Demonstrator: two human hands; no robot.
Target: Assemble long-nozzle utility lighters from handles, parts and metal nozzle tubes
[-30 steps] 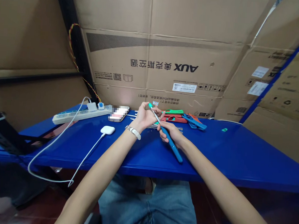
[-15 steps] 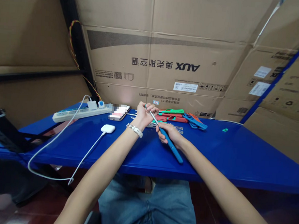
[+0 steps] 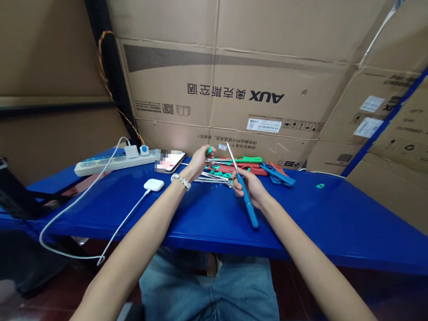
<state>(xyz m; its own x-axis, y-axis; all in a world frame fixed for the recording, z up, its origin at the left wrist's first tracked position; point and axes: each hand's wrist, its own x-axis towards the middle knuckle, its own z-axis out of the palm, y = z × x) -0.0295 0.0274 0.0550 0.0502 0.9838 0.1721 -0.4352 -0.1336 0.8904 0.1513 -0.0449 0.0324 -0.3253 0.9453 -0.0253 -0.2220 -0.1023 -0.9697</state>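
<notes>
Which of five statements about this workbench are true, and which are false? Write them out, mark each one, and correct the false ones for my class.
1. The right hand holds a long, slender blue tool with a thin silver metal rod. True.
2. The left hand grips that rod. False: it holds a small, bright green piece, apart from the rod.
3. A glossy white rounded case with a white cable attached lies on the blue table. True.
4. A small flat green bit lies left of both hands. False: it lies to their right.
5. The large black AUX lettering on the brown cardboard stands upside down. True.
</notes>
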